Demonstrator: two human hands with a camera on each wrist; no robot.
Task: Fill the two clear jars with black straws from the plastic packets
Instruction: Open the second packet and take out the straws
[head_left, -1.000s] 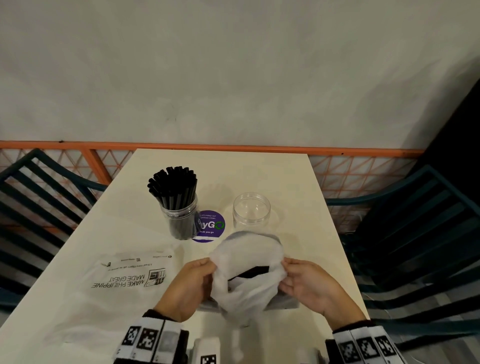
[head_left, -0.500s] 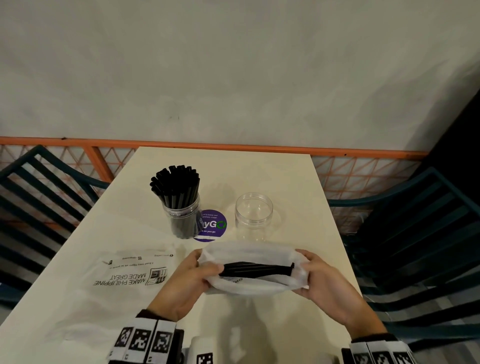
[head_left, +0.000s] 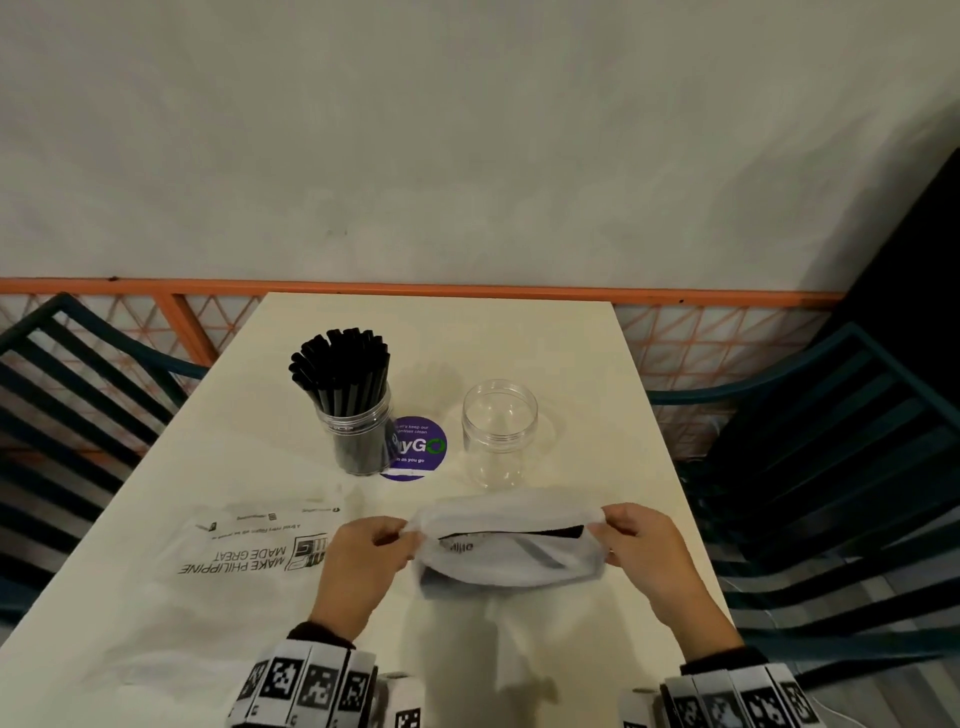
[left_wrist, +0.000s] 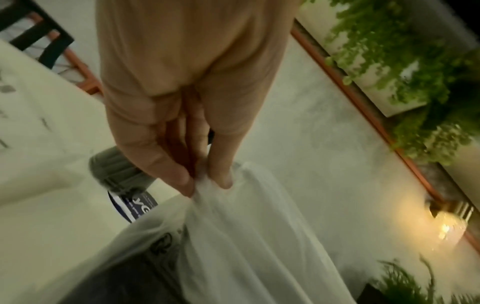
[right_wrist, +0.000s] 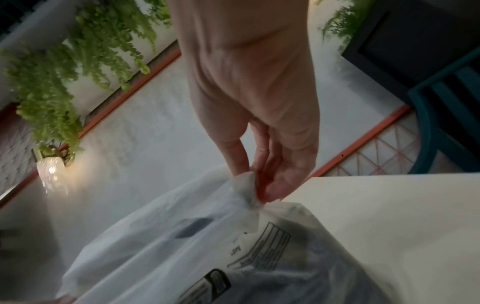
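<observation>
A white plastic packet (head_left: 511, 545) hangs stretched between my two hands over the near part of the table, with black straws (head_left: 563, 532) showing through its open top. My left hand (head_left: 400, 535) pinches the packet's left end (left_wrist: 205, 185). My right hand (head_left: 605, 527) pinches its right end (right_wrist: 249, 185). Behind the packet stands an empty clear jar (head_left: 500, 431). To its left a second clear jar (head_left: 358, 439) is packed with black straws (head_left: 340, 371).
An emptied flat plastic packet (head_left: 244, 551) with printed text lies on the cream table (head_left: 519, 338) at the near left. A purple round sticker (head_left: 415, 447) sits between the jars. Dark slatted chairs (head_left: 831, 467) flank both sides; an orange railing (head_left: 467, 288) runs behind.
The packet was bunched and upright between my hands; now my hands have moved apart and pulled it out wide and flat, with the straws lying crosswise inside.
</observation>
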